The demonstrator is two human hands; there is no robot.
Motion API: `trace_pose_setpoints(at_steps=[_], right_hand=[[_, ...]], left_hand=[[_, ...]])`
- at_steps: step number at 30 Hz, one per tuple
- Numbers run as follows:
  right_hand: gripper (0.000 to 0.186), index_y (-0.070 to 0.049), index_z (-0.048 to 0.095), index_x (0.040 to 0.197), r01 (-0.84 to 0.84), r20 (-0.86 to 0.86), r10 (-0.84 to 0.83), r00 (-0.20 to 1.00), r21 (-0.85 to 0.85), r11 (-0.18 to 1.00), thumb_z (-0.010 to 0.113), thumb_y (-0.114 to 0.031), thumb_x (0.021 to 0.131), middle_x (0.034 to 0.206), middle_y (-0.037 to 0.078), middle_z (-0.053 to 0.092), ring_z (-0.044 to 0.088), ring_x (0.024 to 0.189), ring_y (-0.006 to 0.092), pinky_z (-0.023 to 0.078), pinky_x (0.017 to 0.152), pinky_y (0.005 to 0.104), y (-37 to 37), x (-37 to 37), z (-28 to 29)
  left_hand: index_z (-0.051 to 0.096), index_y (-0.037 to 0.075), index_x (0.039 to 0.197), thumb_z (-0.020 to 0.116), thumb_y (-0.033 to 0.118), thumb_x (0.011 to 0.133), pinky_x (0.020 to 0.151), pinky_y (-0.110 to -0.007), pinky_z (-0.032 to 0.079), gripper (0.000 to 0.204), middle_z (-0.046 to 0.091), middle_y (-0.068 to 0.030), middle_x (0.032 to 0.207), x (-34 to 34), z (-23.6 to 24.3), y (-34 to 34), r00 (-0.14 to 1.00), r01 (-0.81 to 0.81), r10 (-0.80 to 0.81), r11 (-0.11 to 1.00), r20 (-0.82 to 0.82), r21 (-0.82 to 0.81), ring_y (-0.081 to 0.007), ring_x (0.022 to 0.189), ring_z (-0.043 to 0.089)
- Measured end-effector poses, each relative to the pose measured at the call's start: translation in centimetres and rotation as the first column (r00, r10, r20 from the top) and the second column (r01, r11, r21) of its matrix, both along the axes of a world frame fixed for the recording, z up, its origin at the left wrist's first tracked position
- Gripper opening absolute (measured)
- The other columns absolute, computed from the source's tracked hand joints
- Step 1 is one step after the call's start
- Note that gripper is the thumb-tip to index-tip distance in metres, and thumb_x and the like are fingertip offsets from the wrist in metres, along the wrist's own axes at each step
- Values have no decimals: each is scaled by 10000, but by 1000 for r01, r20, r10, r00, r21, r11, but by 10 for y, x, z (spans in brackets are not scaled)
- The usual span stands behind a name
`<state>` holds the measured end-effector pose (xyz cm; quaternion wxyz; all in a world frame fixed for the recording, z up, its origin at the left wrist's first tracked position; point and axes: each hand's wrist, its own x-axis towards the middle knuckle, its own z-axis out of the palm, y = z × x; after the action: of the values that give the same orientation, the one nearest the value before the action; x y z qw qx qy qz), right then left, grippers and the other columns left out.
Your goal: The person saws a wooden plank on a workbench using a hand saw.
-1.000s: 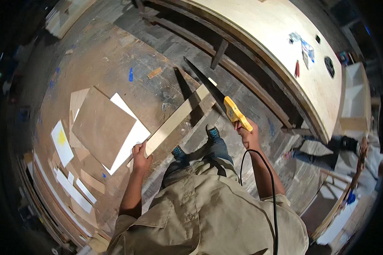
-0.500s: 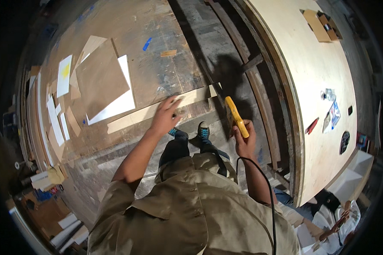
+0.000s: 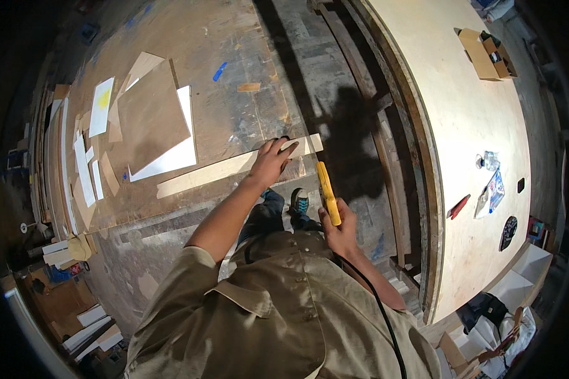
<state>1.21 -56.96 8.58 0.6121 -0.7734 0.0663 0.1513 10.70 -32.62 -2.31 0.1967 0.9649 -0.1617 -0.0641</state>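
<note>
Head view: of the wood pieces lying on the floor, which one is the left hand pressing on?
The long pale plank; the left hand rests flat near its right end. The brown sheets farther left lie untouched.

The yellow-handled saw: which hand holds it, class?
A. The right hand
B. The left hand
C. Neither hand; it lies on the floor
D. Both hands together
A: the right hand closes round the yellow-handled saw, while the left hand presses flat on the long wooden board.

Long pale wooden strip [image 3: 234,166] flat on floor, yellow-handled tool [image 3: 327,201] — perhaps a saw — upright
</note>
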Motion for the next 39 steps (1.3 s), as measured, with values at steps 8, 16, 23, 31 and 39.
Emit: trace_pose_setpoints(at_steps=[8,16,23,31,39], right_hand=[[227,-34,533,842,-2,40,5,999,-80,997,649,-190,958,590,50,501,494,540,99,400,511,293,4,10,28],[185,-31,543,853,-30,168,48,985,-105,994,660,-142,945,580,59,503,484,524,111,398,508,298,1,13,24],[184,-23,548,874,-102,101,116,988,-130,986,656,-149,953,597,81,517,482,528,126,400,511,306,-1,25,37],[164,-18,544,895,-82,96,88,991,-62,995,646,-129,957,640,93,542,501,562,135,417,534,310,-4,24,36],[114,11,547,964,-142,0,142,990,-98,985,604,-86,983,764,44,550,484,703,102,420,637,272,0,26,48]], left_hand=[[437,220,1505,568,207,975,1095,-487,355,547,441,-126,1462,18,-6,12,998,44,-46,998,35,43,-352,1309,428],[450,246,1497,552,378,985,1070,-453,364,538,507,-110,1384,22,-6,9,993,21,-29,998,119,64,-321,1258,459],[462,247,1487,588,440,951,1061,-441,377,584,533,-102,1350,31,-4,14,1000,13,-14,998,13,60,-310,1235,475],[472,201,1481,612,389,949,1054,-452,387,581,535,-108,1332,31,-22,20,981,125,-129,991,145,42,-308,1242,469],[505,182,1454,628,372,939,1013,-438,400,562,538,-101,1283,33,-18,22,970,153,-160,987,182,52,-296,1203,482]])
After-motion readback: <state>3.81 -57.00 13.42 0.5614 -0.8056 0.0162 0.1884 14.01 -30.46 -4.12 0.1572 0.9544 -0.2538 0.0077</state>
